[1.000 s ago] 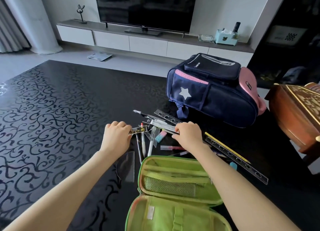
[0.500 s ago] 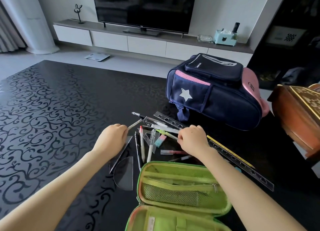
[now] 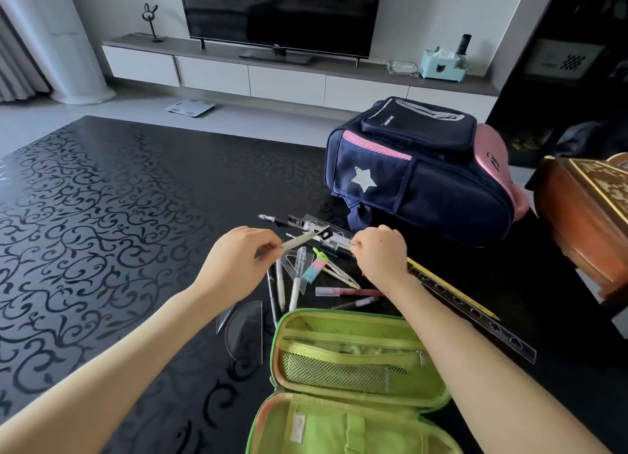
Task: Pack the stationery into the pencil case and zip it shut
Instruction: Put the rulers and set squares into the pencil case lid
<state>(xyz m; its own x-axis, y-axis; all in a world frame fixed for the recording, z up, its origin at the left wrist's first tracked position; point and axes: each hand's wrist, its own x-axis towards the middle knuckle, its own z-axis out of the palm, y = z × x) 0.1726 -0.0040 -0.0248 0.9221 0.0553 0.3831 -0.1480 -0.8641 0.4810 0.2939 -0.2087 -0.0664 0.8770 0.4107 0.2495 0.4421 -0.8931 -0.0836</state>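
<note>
Half a second ago the left hand (image 3: 238, 260) was lying low over the set square (image 3: 221, 321). Now it is higher, and its thumb and fingers pinch one end of a short clear ruler (image 3: 304, 238), whose far end with a black mark is tilted up. The right hand (image 3: 380, 253) has almost not moved. Its fingers are curled, and its thumb and forefinger pinch the near end of a second clear ruler (image 3: 339, 239) on the pile. The two hands are near each other but do not touch.

The green pencil case (image 3: 356, 324) lies open on the black surface (image 3: 102, 215), just in front of the loose stationery. These things are still outside the case:
- white pens (image 3: 296, 278)
- a pastel eraser (image 3: 311, 273)
- a green compass (image 3: 334, 268)
- a pink pen (image 3: 346, 292)
- a protractor (image 3: 246, 334)
- a long stencil ruler (image 3: 475, 321)
- a yellow pencil (image 3: 452, 290)

The navy backpack (image 3: 418, 175) stands behind the pile.

The lower half of the case is cut off by the bottom edge, and the right forearm covers its right side. Only a thin strip of the set square shows beside the protractor. The back of the right hand hides what lies under its palm. The clear rulers overlap, so their edges are hard to separate.
</note>
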